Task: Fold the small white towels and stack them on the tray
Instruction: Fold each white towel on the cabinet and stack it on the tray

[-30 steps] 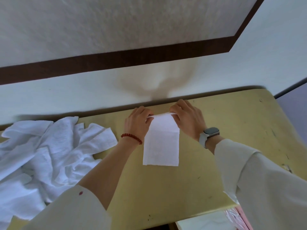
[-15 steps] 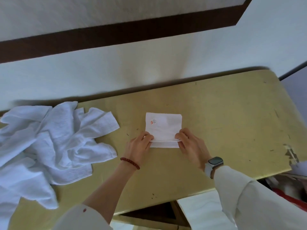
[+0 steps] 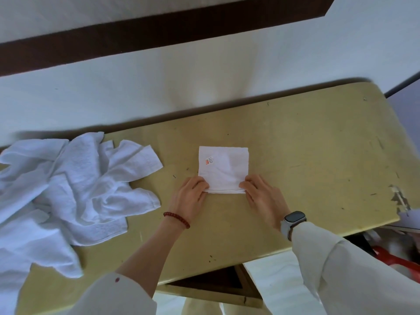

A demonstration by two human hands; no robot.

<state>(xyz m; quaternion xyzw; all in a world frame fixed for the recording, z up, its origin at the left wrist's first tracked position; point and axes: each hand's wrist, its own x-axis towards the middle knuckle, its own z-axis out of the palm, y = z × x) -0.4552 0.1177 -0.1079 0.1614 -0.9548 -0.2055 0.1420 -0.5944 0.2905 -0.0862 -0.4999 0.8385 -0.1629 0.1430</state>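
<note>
One small white towel (image 3: 223, 169) lies folded into a neat square on the yellow table (image 3: 306, 155), its layered near edge caught between the two hands. The left hand (image 3: 191, 196) pinches the near left corner, its fingers curled onto the cloth, and the right hand (image 3: 261, 196) pinches the near right corner in the same grip, so both are closed on this towel. A small red printed mark (image 3: 207, 161) shows on the top face, just beyond the left hand. By the look of the stacked edges the fold on this piece is finished or very nearly so, and it seems ready to be lifted away. Well off to the left of the left hand sits a crumpled heap of white towels (image 3: 68, 189), not yet folded; how many it holds cannot be told, since they overlap, though it is clearly several. No tray appears in view, so no stack can be counted. Count in sight: one folded towel, one unfolded heap, two hands, one table.
</note>
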